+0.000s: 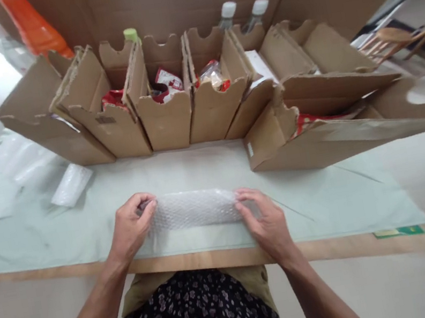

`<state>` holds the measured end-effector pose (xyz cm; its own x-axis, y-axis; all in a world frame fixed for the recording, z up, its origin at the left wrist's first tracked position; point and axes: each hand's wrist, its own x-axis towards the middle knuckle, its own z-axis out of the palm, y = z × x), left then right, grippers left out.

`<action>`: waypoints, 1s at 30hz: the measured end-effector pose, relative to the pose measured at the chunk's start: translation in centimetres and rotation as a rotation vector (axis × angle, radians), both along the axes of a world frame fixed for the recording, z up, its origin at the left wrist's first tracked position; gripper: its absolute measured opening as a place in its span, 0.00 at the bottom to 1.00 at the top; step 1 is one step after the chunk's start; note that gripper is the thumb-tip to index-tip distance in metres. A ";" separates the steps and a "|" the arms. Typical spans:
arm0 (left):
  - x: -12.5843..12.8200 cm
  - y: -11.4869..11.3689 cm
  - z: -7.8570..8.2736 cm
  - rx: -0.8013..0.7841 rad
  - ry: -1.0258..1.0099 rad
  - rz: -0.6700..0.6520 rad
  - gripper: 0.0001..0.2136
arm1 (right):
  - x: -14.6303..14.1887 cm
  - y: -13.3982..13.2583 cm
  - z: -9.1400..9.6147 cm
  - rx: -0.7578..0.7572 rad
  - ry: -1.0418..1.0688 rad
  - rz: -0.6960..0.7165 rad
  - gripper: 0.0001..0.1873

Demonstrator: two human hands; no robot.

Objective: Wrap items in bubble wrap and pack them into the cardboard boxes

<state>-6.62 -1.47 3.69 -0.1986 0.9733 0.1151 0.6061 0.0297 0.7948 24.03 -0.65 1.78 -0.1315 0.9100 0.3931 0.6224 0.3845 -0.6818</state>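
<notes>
From my remote seat, I see a strip of bubble wrap (198, 208) stretched along the near side of a cloth-covered table (209, 239). The left hand (133, 222) pinches one end, the right hand (264, 218) the other, likely to keep it flat. Open-topped cardboard boxes (168, 125) stand in a row behind, probably for easy reaching in.

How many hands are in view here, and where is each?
2: the left hand at one end of the bubble wrap, the right hand at the other.

Clear bubble-wrap strip (196, 209); crosswise
</notes>
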 end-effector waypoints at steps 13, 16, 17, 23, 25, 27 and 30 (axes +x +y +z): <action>-2.6 3.3 -1.5 -0.082 0.021 -0.113 0.27 | -2.3 -0.6 -1.3 -0.320 0.289 -0.055 0.29; -2.9 3.2 -0.6 -0.084 0.065 -0.127 0.27 | -2.7 -2.5 -0.6 -0.418 0.378 -0.004 0.31; -2.8 3.5 0.1 -0.075 0.100 -0.141 0.28 | -2.9 -3.5 -0.3 -0.454 0.408 0.021 0.30; 0.6 9.6 4.6 0.072 0.403 -0.404 0.29 | -4.9 -10.6 0.3 -0.692 0.524 0.143 0.24; 2.7 11.8 4.8 0.120 0.438 -0.450 0.30 | -5.0 -12.1 -0.1 -0.705 0.522 0.134 0.23; 4.3 12.9 4.4 0.199 0.436 -0.467 0.30 | -4.4 -12.7 -0.4 -0.634 0.464 0.092 0.20; 4.4 11.3 3.5 0.310 0.431 -0.499 0.25 | -2.7 -12.0 -0.3 -0.417 0.319 0.038 0.14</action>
<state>-2.19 9.80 7.18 0.3856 0.8460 0.3683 0.7496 -0.5200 0.4096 21.34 -12.64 1.51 -0.1005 0.9946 0.0247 0.3498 0.0585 -0.9350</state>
